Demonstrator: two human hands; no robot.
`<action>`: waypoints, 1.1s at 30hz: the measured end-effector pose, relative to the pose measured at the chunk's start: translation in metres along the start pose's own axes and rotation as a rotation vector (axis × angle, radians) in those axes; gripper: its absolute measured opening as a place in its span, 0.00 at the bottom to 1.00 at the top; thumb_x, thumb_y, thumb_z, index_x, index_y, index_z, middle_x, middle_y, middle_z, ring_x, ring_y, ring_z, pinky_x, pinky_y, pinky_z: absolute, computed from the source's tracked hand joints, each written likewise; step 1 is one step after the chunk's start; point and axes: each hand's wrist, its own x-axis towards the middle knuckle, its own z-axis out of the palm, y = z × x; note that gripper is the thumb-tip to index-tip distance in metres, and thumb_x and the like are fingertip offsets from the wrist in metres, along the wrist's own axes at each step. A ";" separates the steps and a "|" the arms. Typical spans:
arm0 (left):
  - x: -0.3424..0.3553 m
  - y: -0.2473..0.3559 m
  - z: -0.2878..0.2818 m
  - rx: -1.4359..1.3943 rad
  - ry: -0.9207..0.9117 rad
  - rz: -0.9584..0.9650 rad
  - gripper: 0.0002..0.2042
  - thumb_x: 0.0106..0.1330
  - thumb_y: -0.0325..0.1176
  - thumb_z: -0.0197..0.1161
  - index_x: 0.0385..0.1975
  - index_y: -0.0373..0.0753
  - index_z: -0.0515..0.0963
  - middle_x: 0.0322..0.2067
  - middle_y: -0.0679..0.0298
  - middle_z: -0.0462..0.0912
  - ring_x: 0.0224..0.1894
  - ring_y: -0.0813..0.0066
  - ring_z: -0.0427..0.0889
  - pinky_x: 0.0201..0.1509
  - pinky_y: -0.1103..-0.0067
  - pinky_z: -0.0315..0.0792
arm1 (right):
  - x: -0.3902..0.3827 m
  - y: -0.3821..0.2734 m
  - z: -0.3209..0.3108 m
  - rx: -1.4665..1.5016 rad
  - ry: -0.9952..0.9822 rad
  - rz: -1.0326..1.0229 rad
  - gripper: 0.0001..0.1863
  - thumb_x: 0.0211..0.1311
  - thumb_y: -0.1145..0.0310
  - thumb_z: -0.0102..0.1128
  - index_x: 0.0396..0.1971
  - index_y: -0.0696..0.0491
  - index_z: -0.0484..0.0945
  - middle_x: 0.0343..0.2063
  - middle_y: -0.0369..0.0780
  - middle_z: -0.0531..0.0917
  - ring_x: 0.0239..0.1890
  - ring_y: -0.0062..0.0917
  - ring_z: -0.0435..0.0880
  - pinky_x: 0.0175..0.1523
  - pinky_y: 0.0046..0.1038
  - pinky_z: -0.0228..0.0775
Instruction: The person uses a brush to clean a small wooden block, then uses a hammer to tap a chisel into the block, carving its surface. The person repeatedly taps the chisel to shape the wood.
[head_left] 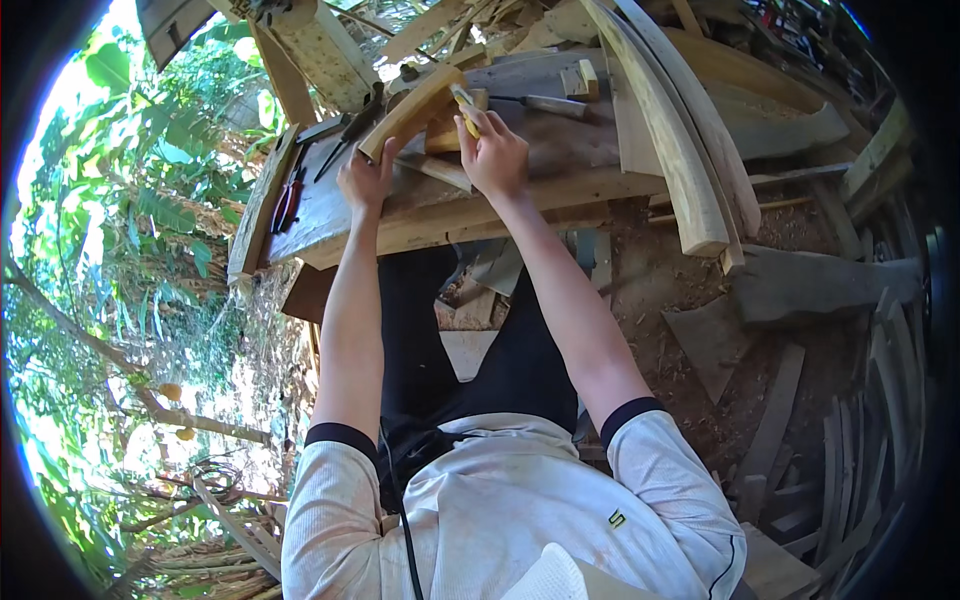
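A: Where is the wooden piece (pixel 415 110), and how does it look?

B: Over the workbench (pixel 440 222), left of its middle; it is golden brown, long and smooth-looking, with a squared near end toward the workbench's left; from there it slants away to the right; I cannot tell whether any of it rests on the workbench.

A: And the hands?

B: The left hand (pixel 366 178) is above the workbench's near edge, partly closed, thumb and fingers pinching the near end of the wood; the right hand (pixel 497 155) is farther right over the workbench, fingers curled in around a small yellow tool (pixel 470 118); the tool's tip is beside the wood's far end; whether they touch, and what kind of tool it is, I cannot tell.

A: What lies about them?

B: Red-handled pliers (pixel 289 200) on the workbench's near left corner; long curved timbers (pixel 660 130) across its right end, jutting past the near edge; a wooden offcut (pixel 437 170) on its top between the hands; farther back, a slim tool with a wooden handle (pixel 556 106) right of its middle; then a small pale block (pixel 588 80); beyond its far edge, heaped scrap wood (pixel 560 25).
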 end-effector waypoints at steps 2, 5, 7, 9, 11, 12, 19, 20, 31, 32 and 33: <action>0.006 -0.005 -0.003 -0.026 0.043 0.043 0.31 0.65 0.67 0.62 0.38 0.38 0.84 0.27 0.44 0.86 0.34 0.39 0.86 0.39 0.53 0.79 | 0.004 -0.008 0.004 0.024 0.056 0.000 0.09 0.70 0.65 0.65 0.47 0.47 0.83 0.30 0.38 0.86 0.24 0.36 0.85 0.28 0.34 0.77; -0.005 0.007 0.007 -0.015 0.023 0.005 0.30 0.65 0.66 0.62 0.37 0.38 0.84 0.27 0.44 0.86 0.34 0.39 0.86 0.39 0.53 0.79 | 0.001 0.005 -0.005 -0.012 0.040 -0.013 0.08 0.70 0.65 0.64 0.45 0.47 0.83 0.30 0.38 0.86 0.24 0.37 0.85 0.28 0.34 0.77; -0.006 0.002 0.005 -0.025 0.019 0.009 0.31 0.65 0.66 0.63 0.37 0.38 0.84 0.27 0.44 0.86 0.34 0.39 0.86 0.39 0.53 0.79 | -0.002 0.000 -0.004 -0.006 0.043 0.001 0.07 0.70 0.64 0.64 0.44 0.47 0.82 0.30 0.38 0.86 0.25 0.37 0.85 0.28 0.34 0.77; -0.005 0.001 0.005 -0.043 0.026 0.019 0.31 0.64 0.66 0.63 0.37 0.38 0.84 0.27 0.44 0.86 0.34 0.39 0.86 0.39 0.53 0.79 | -0.002 0.000 -0.003 -0.019 0.048 0.002 0.09 0.70 0.64 0.64 0.46 0.47 0.82 0.29 0.39 0.85 0.25 0.37 0.86 0.28 0.35 0.77; -0.001 0.004 0.007 -0.069 0.043 0.034 0.31 0.64 0.66 0.63 0.37 0.38 0.84 0.28 0.44 0.86 0.34 0.38 0.86 0.39 0.53 0.79 | -0.001 0.004 -0.002 -0.050 0.054 -0.008 0.11 0.70 0.62 0.63 0.49 0.47 0.83 0.29 0.38 0.85 0.25 0.37 0.86 0.28 0.36 0.78; -0.002 0.005 0.007 -0.070 0.038 0.033 0.31 0.64 0.66 0.63 0.37 0.37 0.83 0.28 0.44 0.86 0.34 0.38 0.86 0.39 0.52 0.79 | -0.002 0.005 -0.002 -0.066 0.053 -0.015 0.11 0.70 0.62 0.64 0.48 0.47 0.83 0.29 0.38 0.84 0.25 0.37 0.86 0.28 0.36 0.78; -0.005 0.010 -0.001 -0.041 -0.011 -0.054 0.34 0.61 0.69 0.64 0.38 0.37 0.84 0.31 0.42 0.87 0.37 0.39 0.87 0.43 0.53 0.79 | -0.002 0.001 0.000 -0.093 0.091 -0.019 0.09 0.70 0.63 0.64 0.45 0.48 0.83 0.31 0.39 0.87 0.28 0.38 0.87 0.30 0.36 0.79; -0.009 0.012 -0.003 -0.069 -0.018 -0.070 0.34 0.61 0.70 0.65 0.39 0.37 0.85 0.32 0.41 0.87 0.38 0.39 0.87 0.44 0.53 0.79 | -0.002 -0.001 0.000 -0.085 0.096 -0.007 0.08 0.70 0.64 0.64 0.44 0.48 0.83 0.31 0.40 0.87 0.29 0.39 0.87 0.31 0.36 0.79; -0.043 0.046 -0.024 -0.062 -0.093 -0.329 0.38 0.59 0.71 0.64 0.41 0.32 0.87 0.36 0.41 0.88 0.43 0.40 0.87 0.50 0.55 0.78 | 0.000 0.001 -0.002 -0.132 0.081 -0.010 0.11 0.71 0.61 0.62 0.47 0.49 0.83 0.38 0.41 0.88 0.33 0.40 0.89 0.35 0.37 0.82; -0.049 0.045 -0.023 -0.103 -0.040 -0.326 0.38 0.59 0.71 0.64 0.40 0.33 0.87 0.36 0.41 0.88 0.43 0.40 0.87 0.50 0.54 0.78 | 0.001 0.000 -0.002 -0.122 0.082 -0.011 0.11 0.71 0.61 0.62 0.47 0.49 0.83 0.38 0.41 0.88 0.33 0.40 0.89 0.35 0.37 0.82; -0.056 0.045 -0.020 -0.148 0.007 -0.323 0.37 0.59 0.70 0.65 0.40 0.33 0.87 0.36 0.42 0.88 0.43 0.40 0.87 0.50 0.54 0.78 | 0.001 0.002 -0.003 -0.118 0.080 -0.010 0.10 0.71 0.62 0.62 0.46 0.49 0.83 0.38 0.41 0.88 0.33 0.40 0.89 0.35 0.37 0.82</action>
